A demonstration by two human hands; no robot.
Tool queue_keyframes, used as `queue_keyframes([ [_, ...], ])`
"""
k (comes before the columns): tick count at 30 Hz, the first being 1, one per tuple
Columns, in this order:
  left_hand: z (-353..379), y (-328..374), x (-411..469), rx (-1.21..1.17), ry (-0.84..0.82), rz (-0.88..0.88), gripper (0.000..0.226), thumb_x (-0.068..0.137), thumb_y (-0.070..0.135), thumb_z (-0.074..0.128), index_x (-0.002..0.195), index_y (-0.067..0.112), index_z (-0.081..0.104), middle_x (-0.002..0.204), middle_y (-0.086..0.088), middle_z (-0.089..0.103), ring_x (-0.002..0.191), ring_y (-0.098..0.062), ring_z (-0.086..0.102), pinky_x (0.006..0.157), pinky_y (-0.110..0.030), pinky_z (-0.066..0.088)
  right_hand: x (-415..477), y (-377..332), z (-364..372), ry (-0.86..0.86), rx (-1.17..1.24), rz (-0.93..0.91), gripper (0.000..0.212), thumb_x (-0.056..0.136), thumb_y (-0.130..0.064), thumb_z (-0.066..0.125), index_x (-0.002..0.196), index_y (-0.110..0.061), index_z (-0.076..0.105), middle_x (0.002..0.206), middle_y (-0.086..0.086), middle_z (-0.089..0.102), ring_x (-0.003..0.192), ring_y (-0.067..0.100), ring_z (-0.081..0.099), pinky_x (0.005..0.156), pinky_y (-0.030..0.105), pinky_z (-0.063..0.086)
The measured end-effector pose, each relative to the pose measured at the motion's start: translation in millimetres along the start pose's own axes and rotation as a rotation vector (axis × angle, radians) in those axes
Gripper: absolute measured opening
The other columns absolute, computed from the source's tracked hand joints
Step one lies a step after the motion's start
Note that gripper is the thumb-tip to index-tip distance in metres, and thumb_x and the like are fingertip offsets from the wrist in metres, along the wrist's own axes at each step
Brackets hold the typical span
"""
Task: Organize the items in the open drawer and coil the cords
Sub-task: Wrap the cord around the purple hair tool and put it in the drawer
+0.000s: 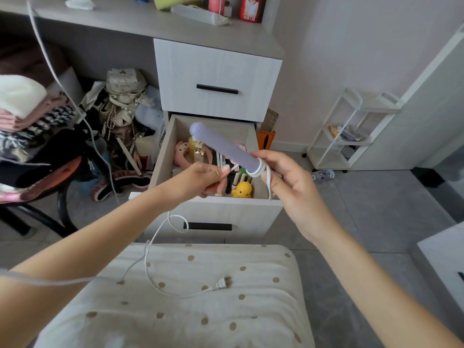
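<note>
- Polka-dot cushion [175, 297] right under me: it's catching the slack, so the loose end isn't dangling on the floor.
- Open drawer [226, 212], second one down in the unit: it's a jumble in there, with a yellow duck [242, 190] at the front right corner. Sorting doesn't look started to me.
- Lavender wand [221, 144] (some hair styling tool, I think): held up over the drawer with its tip pointing away, which makes the handle end a spool.
- Right hand [288, 179]: fingers are curled round the wand's near end, steadying it right where the wraps sit.
- Left hand [200, 179]: thumb and fingertips [227, 169] are pinching the line just short of the wand, so it's kept taut for the next turn.
- Cord [254, 172]: a few white loops sit round the wand's base, then it drops past the drawer front and trails onto the cushion. Most of it is unwound, so I'd call this early in the coiling.
- Plug [221, 285]: lying flat near the cushion's middle, well apart from both hands.
</note>
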State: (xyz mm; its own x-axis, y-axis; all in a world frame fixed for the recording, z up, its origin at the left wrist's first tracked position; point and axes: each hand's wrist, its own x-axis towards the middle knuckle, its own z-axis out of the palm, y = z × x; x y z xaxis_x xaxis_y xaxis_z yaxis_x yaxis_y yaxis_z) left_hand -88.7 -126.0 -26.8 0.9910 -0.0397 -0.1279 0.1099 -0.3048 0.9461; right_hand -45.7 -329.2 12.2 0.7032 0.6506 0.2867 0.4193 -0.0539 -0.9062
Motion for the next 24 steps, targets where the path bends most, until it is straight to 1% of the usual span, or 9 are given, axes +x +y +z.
queue_keyframes([
  [3,12,9,-4,0.015,0.066,0.063,0.045,0.097,0.036,0.036,0.064,0.010,0.052,0.047,0.004,0.036,0.046,-0.007,0.031,0.051,-0.018,0.030,4,2,2,0.098,0.134,0.092,0.033,0.094,0.000,0.049,0.118,-0.021,0.059,0.115,-0.006,0.066,0.110,0.006,0.060,0.090,0.016,0.047],
  [8,20,-6,-14,0.437,0.185,0.149,0.014,0.098,0.026,0.044,0.093,0.013,0.050,0.058,0.005,0.051,0.057,-0.017,0.050,0.066,-0.042,0.045,25,7,-20,0.414,0.261,0.234,0.026,0.095,-0.007,0.051,0.109,-0.028,0.058,0.098,-0.002,0.068,0.080,-0.003,0.063,0.073,0.013,0.045],
  [9,22,-4,-18,0.453,0.195,0.174,0.014,0.097,0.025,0.044,0.092,0.013,0.049,0.061,0.004,0.051,0.058,-0.020,0.049,0.065,-0.044,0.045,29,10,-25,0.459,0.217,0.249,0.025,0.095,-0.007,0.051,0.109,-0.027,0.058,0.097,0.000,0.067,0.075,-0.005,0.062,0.069,0.011,0.045],
  [11,25,5,-22,0.543,0.237,0.232,0.018,0.097,0.026,0.045,0.082,0.016,0.048,0.064,0.000,0.052,0.061,-0.023,0.049,0.061,-0.042,0.044,33,23,-30,0.485,0.033,0.259,0.029,0.093,-0.003,0.051,0.112,-0.024,0.060,0.099,0.000,0.067,0.080,-0.003,0.063,0.070,0.009,0.046],
  [14,30,20,-25,0.777,0.292,0.373,0.027,0.097,0.029,0.046,0.077,0.014,0.057,0.060,0.004,0.050,0.056,-0.018,0.044,0.050,-0.032,0.037,30,43,-27,0.458,-0.188,0.265,0.033,0.092,-0.004,0.051,0.118,-0.021,0.063,0.107,-0.003,0.067,0.098,0.011,0.064,0.082,0.019,0.050],
  [16,33,25,-26,0.880,0.326,0.462,0.029,0.093,0.028,0.047,0.073,0.014,0.062,0.057,0.008,0.046,0.052,-0.015,0.039,0.043,-0.018,0.026,27,47,-24,0.427,-0.361,0.243,0.033,0.092,-0.007,0.050,0.118,-0.022,0.063,0.109,-0.004,0.067,0.095,0.009,0.061,0.072,0.011,0.045],
  [18,34,28,-29,0.908,0.340,0.516,0.027,0.087,0.026,0.048,0.067,0.015,0.063,0.054,0.008,0.049,0.047,-0.013,0.037,0.043,-0.011,0.018,24,49,-20,0.377,-0.557,0.197,0.034,0.092,-0.008,0.050,0.120,-0.022,0.063,0.103,-0.003,0.065,0.086,0.010,0.058,0.060,0.014,0.041],
  [20,36,29,-30,0.907,0.345,0.539,0.030,0.087,0.027,0.045,0.065,0.016,0.063,0.053,0.006,0.055,0.044,-0.014,0.041,0.041,-0.010,0.018,20,48,-13,0.307,-0.753,0.122,0.035,0.092,-0.008,0.051,0.121,-0.023,0.063,0.099,-0.001,0.065,0.085,0.015,0.056,0.062,0.024,0.037],
  [24,34,35,-31,0.936,0.387,0.543,0.040,0.084,0.032,0.033,0.063,0.019,0.064,0.053,0.005,0.060,0.043,-0.016,0.052,0.037,-0.019,0.023,14,48,-6,0.071,-1.068,-0.058,0.035,0.089,-0.006,0.056,0.117,-0.024,0.065,0.101,0.000,0.068,0.095,0.023,0.056,0.073,0.030,0.032],
])
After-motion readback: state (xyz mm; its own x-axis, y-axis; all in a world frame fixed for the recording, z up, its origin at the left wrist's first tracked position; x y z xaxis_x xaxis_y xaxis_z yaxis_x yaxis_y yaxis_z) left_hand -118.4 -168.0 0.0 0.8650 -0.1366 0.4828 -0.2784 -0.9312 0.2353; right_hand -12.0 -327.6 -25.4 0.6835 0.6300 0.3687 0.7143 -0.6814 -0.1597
